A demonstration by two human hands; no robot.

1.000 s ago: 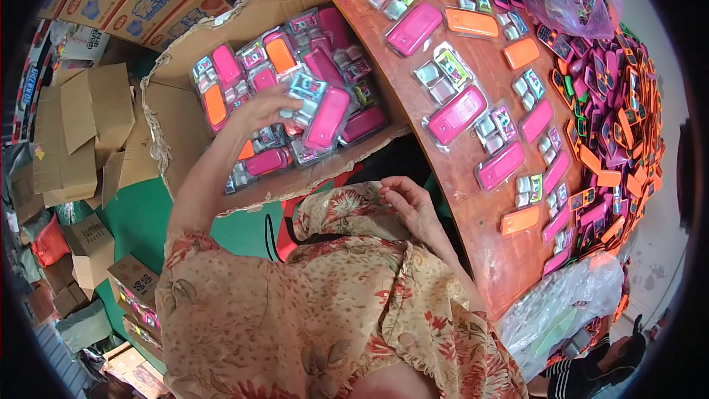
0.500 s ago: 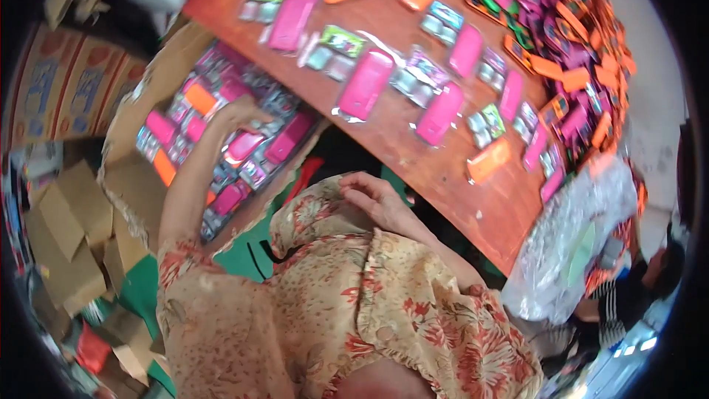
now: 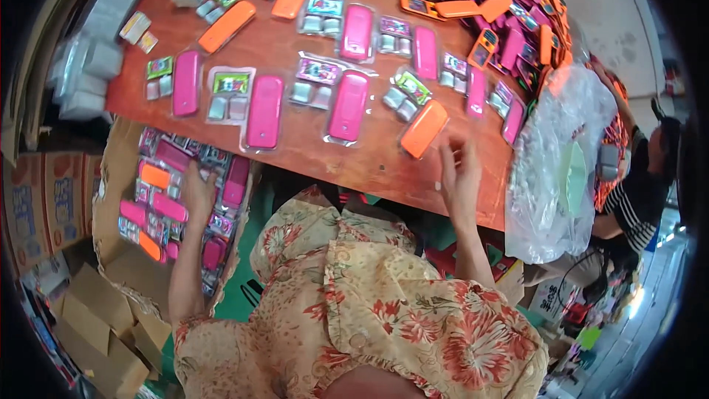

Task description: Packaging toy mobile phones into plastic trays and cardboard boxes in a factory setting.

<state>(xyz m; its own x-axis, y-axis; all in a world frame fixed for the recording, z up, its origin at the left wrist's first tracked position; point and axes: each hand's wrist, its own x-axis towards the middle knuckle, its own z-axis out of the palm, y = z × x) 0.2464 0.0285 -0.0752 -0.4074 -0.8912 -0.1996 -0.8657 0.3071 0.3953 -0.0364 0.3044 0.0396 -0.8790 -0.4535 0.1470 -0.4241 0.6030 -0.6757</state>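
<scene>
My left hand (image 3: 198,191) is down in a torn-edged cardboard box (image 3: 136,273), on top of a pile of packs with pink and orange toy phones. Its fingers look apart, and nothing held shows between them. Over the table's near edge is my right hand (image 3: 461,176), fingers apart and holding nothing. Just beyond it lies an orange toy phone (image 3: 425,128) in a clear plastic pack. Similar packs with pink toy phones (image 3: 348,107) lie in rows across the reddish wooden table (image 3: 295,146), each with a bright card and two small pale squares.
A heap of loose orange and purple toy phones (image 3: 509,18) covers the far right of the table. A clear plastic bag (image 3: 550,199) hangs at the right edge. Opened cartons (image 3: 96,310) stand at lower left. Another person in a striped sleeve (image 3: 628,225) is at right.
The view has swung, so the table sits lower and further left. My right hand has moved from my lap up over the table's edge. My left hand remains in the box.
</scene>
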